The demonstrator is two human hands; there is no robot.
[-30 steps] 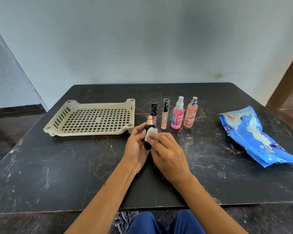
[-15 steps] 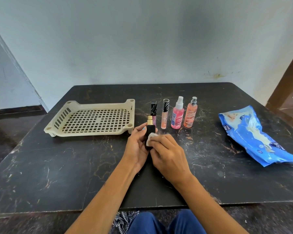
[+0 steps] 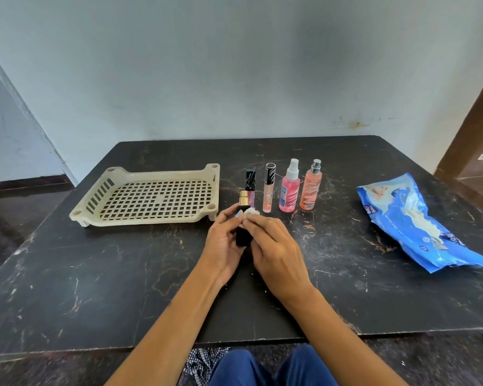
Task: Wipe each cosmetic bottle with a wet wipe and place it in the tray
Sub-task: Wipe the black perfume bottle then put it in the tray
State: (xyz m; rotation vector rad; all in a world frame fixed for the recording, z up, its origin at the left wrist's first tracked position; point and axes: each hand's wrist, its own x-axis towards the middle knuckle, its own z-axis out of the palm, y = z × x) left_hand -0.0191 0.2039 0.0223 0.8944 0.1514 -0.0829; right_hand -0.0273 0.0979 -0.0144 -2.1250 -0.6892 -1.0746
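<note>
- Left hand [image 3: 223, 240] gripped black bottle [image 3: 243, 235] upright, fingers curled round it, above the table [image 3: 95, 274] at near centre, just right of the tray [image 3: 101, 215].
- Right hand [image 3: 276, 249] pinched a wadded wipe [image 3: 250, 212] against the bottle's upper body, fingers curled on it.
- Risk: wet surface could let the bottle slip from the left grip; the drop would land on the hard table.
- Risk: the gold cap [image 3: 244, 197] sat just in front of the standing row; a wide rub could likely knock the black-capped tube [image 3: 250, 179], then the next tube [image 3: 268, 188].
- Risk: the pink spray [image 3: 290, 190] and orange spray [image 3: 310, 188] are tall and narrow, probably tipping easily if bumped.
- Tray had nothing in it; four bottles stood unwiped by my read.
- Hidden: bottle's right side and base behind the hands; the black-capped tube's lower part behind the cap.
- Hard to tell: how much wipe was folded in the palm, and whether the wipe pack [image 3: 418, 224] at far right was open.
</note>
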